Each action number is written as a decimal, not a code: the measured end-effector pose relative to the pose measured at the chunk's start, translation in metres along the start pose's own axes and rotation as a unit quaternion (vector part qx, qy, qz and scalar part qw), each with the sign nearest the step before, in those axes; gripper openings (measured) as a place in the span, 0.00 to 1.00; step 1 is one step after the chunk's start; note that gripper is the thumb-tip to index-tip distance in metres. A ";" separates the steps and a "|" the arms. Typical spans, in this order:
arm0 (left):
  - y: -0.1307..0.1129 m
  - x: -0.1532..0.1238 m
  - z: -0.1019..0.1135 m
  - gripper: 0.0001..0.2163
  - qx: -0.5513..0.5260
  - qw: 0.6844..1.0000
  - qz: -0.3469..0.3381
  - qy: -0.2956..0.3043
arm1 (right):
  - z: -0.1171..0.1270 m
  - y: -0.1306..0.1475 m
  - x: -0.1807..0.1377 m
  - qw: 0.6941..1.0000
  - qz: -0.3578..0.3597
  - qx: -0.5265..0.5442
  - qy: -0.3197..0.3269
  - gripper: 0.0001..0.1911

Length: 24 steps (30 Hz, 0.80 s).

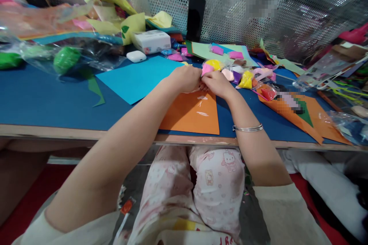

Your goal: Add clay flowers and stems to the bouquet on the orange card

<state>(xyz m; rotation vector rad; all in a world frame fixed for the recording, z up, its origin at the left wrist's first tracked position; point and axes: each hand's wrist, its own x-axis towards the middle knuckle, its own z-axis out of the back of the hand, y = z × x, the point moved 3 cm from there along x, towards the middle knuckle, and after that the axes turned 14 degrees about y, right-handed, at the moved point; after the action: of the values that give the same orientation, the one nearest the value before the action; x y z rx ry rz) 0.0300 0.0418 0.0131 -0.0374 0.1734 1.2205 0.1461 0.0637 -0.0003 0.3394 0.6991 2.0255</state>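
My left hand [185, 78] and my right hand [216, 83] meet fingertip to fingertip above the far edge of an orange paper sheet [192, 113]. Both are pinched closed on something small that I cannot make out. The orange sheet lies on the blue table [51, 99] and bears small white clay shapes [202, 105]. Just beyond my hands sits a pile of small bagged clay pieces, pink [207, 69], yellow [246, 79] and others. A silver bangle [247, 128] circles my right wrist.
A light blue sheet [138, 78] lies left of the orange one. Green clay in plastic bags [66, 59] sits far left. A white box [152, 41], an earbud case [136, 56] and a dark phone [196, 18] stand against the perforated wall. More orange paper [310, 116] lies right.
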 end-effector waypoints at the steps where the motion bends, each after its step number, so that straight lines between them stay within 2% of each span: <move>1: 0.000 0.000 0.000 0.16 -0.002 1.000 0.001 0.001 | 0.000 0.000 0.000 1.000 0.001 0.000 0.000 0.15; 24: -0.001 0.000 0.000 0.17 -0.003 1.000 0.002 0.005 | 0.000 -0.001 0.001 1.000 -0.004 -0.010 -0.001 0.15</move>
<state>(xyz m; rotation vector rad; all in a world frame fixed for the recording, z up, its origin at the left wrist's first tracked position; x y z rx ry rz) 0.0307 0.0415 0.0130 -0.0475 0.1784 1.2250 0.1463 0.0650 -0.0009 0.3279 0.6774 2.0235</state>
